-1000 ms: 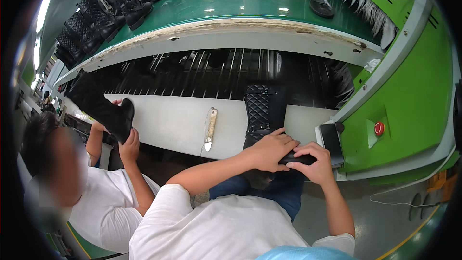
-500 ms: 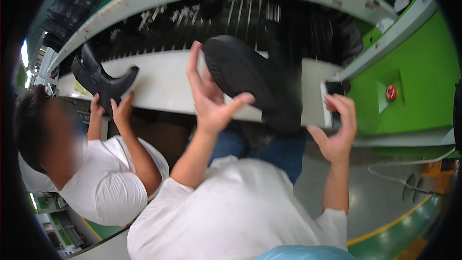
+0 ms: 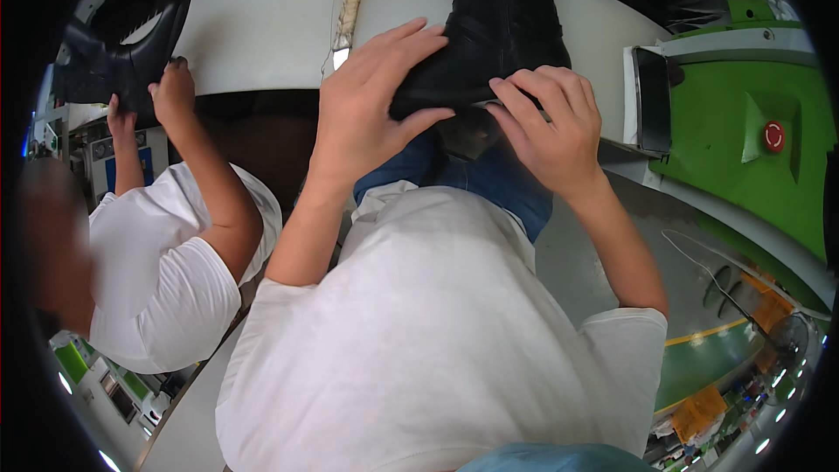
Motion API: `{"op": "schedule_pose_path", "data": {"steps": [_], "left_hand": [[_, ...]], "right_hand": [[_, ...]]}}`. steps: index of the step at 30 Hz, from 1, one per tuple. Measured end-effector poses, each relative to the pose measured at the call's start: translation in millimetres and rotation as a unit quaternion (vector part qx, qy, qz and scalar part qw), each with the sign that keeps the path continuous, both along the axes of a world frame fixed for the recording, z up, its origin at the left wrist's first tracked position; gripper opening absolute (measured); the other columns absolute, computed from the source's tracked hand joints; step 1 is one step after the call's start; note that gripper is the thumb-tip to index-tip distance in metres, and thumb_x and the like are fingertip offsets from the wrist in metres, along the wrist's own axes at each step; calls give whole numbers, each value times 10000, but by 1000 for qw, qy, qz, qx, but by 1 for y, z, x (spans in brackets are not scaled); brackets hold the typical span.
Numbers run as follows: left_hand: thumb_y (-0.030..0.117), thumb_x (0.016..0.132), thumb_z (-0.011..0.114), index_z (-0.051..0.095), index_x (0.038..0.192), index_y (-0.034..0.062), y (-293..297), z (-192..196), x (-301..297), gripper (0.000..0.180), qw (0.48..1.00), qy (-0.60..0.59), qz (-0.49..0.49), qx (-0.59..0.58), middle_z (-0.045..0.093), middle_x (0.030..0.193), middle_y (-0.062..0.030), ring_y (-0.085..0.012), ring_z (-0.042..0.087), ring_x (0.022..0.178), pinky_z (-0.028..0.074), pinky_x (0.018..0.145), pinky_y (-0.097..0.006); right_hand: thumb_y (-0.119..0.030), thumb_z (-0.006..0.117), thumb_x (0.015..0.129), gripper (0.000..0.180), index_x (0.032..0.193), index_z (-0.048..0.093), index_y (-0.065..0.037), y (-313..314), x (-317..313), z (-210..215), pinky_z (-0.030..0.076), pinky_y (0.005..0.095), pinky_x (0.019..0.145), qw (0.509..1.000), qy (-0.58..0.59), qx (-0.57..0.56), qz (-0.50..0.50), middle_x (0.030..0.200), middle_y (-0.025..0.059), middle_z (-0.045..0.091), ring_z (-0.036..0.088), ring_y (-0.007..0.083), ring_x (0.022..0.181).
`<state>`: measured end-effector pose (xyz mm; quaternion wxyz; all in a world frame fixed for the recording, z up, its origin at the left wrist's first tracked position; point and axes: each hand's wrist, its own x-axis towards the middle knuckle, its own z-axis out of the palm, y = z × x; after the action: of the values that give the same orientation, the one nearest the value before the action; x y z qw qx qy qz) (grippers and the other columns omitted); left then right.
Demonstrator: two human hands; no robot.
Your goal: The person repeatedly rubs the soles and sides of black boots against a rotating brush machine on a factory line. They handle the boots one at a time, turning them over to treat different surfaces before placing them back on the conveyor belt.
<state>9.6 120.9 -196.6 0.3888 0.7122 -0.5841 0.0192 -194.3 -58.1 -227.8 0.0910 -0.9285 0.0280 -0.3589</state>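
A black quilted boot [image 3: 498, 26] lies on the white worktable [image 3: 262, 35], its lower end hanging over the near edge toward my lap. My left hand [image 3: 371, 96] grips that lower end from the left, fingers spread over the top. On the right side of the same end my right hand [image 3: 551, 127] holds it with curled fingers. A tool with a pale wrapped handle and a short metal blade [image 3: 347, 13] rests on the table just left of the boot.
To my left a person in a white shirt [image 3: 157, 280] holds another black boot [image 3: 114, 61] with both hands at the table edge. A green machine housing [image 3: 752, 140] with a red button [image 3: 773, 135] and a dark tray [image 3: 651, 100] stand at the right.
The boot, held up sole-toward-me half a second ago, is back down on the table edge. My right hand has come onto it, and the view has tilted down toward my lap.
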Motion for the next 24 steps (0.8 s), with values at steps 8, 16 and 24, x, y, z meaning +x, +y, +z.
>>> {"op": "schedule_pose_path", "data": {"steps": [8, 16, 24], "left_hand": [[316, 703, 1043, 855, 1283, 92, -21, -4, -4, 649, 997, -75, 1, 26, 840, 1384, -66, -265, 809, 1274, 663, 1009, -364], [295, 736, 1056, 898, 1190, 78, -26, -7, -4, 528, 999, -47, 18, 0, 873, 1272, -104, -289, 847, 1179, 688, 941, -370], [265, 737, 1055, 904, 1184, 77, -24, -7, -6, 508, 998, -60, 20, -24, 877, 1267, -99, -285, 845, 1195, 681, 955, -358]], "right_hand": [[-63, 904, 778, 277, 986, 725, -101, -16, 21, 24, 516, 430, 895, 990, 102, 87, 51, 1028, 8, 688, 666, 259, 990], [-129, 1005, 659, 498, 1078, 736, -157, -35, 31, 32, 494, 336, 650, 940, 171, 293, 18, 1000, -28, 678, 633, 172, 793], [-269, 1110, 575, 1025, 1484, 654, -146, -49, 18, 7, 543, 386, 1078, 967, -4, 255, -16, 1408, 106, 684, 654, 274, 1340]]}}
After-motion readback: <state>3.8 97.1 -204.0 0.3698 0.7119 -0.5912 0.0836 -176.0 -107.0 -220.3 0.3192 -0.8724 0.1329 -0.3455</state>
